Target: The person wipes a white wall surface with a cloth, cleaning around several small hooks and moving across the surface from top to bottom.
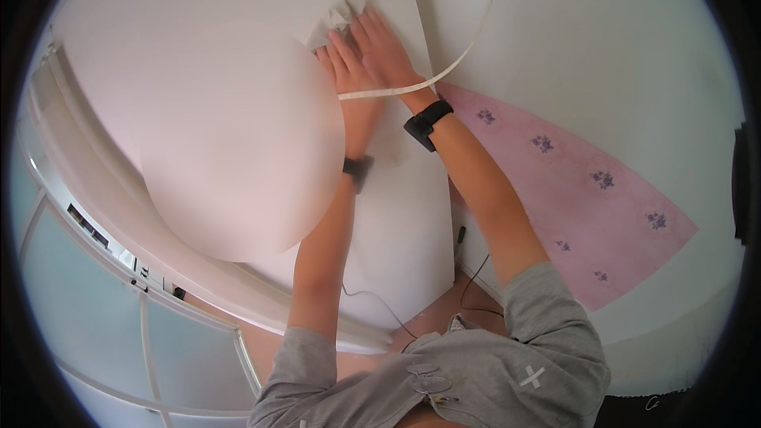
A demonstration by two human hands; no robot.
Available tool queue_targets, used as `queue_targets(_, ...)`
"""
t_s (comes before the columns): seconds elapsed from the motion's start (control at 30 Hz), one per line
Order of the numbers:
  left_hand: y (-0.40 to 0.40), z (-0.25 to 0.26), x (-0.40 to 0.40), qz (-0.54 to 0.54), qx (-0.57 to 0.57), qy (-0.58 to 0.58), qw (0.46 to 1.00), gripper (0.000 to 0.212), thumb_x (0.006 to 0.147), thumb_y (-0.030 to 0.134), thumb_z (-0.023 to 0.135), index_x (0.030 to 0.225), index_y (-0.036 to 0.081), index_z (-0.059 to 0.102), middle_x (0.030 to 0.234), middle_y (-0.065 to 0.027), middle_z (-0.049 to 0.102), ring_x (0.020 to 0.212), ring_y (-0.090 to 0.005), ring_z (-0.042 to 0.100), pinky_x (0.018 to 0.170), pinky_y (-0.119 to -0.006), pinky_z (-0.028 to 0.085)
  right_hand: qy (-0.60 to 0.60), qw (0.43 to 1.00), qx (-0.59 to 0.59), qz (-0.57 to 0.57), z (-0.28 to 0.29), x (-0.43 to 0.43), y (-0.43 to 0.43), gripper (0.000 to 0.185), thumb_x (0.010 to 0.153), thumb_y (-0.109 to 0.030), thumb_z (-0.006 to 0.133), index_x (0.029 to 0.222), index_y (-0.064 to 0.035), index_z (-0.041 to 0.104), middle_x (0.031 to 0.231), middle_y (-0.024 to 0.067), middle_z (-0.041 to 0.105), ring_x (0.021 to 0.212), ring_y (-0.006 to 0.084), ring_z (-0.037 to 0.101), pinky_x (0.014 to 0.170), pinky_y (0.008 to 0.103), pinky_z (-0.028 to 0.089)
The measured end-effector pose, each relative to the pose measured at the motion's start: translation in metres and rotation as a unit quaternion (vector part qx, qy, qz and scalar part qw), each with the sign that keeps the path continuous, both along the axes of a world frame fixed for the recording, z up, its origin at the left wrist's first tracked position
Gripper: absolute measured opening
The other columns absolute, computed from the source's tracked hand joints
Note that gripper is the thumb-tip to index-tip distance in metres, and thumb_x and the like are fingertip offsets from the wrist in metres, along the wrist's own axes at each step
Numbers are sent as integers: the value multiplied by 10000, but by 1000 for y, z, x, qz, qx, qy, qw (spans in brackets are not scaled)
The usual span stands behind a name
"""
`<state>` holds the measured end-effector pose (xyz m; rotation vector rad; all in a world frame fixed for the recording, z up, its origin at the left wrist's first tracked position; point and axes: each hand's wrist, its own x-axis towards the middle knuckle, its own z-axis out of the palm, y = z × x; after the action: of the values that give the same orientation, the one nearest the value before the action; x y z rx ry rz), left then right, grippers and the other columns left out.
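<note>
My left hand and my right hand lie side by side, partly overlapping, with their fingers on a crumpled greyish cloth or tissue. They press it against a broad, smooth white surface. The cloth under the fingers is hidden. A thin off-white strip or cord curves down from the top and crosses in front of both hands near the wrists. Dark bands are on both wrists. A large, pale, rounded shape hides part of the surface and the edge of my left hand and wrist.
Pink floral sheet lies against a pale wall at right. A dark-handled tool stands by the white surface's lower right edge. Thin cables run near the reddish floor. Frosted panels in pale frames stand at lower left.
</note>
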<state>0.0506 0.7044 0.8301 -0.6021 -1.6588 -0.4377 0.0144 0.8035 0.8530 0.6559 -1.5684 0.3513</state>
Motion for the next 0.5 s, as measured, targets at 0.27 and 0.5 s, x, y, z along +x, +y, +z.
queue_targets(0.27,36,-26,-26,-63,-52,0,997,638,950,258,460,1420,-119,251,1359,-296,406,1298,-451,333,1121,-539,183,11,997,21,-73,-46,-45,42,432,880,-216,491,1209,62,461,1141,243,503,1159,454,416,1074,544,285)
queue_targets(0.5,44,-104,-18,1,-122,-124,985,625,907,271,529,1407,-50,336,1333,-224,484,1284,-378,412,1113,-504,254,-124,989,-72,21,-152,-10,42,505,928,-238,456,1335,57,402,1259,296,455,1278,451,370,1107,535,257)
